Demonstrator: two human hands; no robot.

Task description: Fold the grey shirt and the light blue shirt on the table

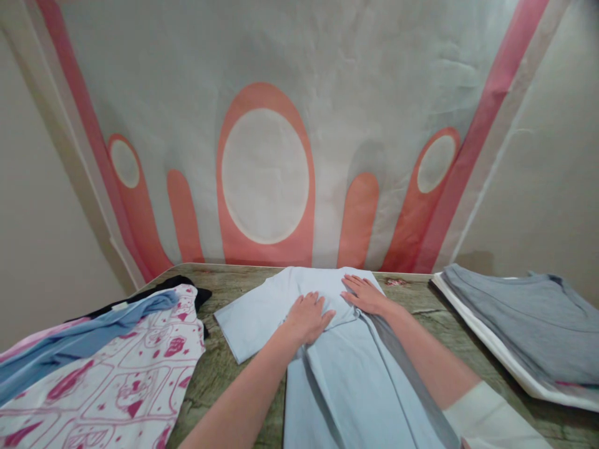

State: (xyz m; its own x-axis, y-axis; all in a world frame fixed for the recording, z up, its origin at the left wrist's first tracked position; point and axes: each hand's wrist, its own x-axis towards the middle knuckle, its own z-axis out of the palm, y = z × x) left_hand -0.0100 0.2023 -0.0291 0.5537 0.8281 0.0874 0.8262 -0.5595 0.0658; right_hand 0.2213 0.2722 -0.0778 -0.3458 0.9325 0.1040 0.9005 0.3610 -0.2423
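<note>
A pale blue short-sleeved shirt (355, 368) lies in front of me with its upper part toward the far table edge. One sleeve sticks out to the left, while the right side looks folded inward over the body. My left hand (309, 319) rests on the middle of the upper shirt, palm down with the fingers extended. Farther right, near the shoulder, my right hand (365, 294) presses flat on the cloth, fingers stretched out. Creases run down the shirt below both hands. Its lower end passes out of view at the bottom.
Loose clothes lie on the left, among them a white garment with pink print (135, 386), a blue one (93, 340) and a black one (182, 280). A stack topped by a grey shirt (524, 318) sits at the right. Behind the wooden table (248, 279) hangs a printed backdrop (337, 75).
</note>
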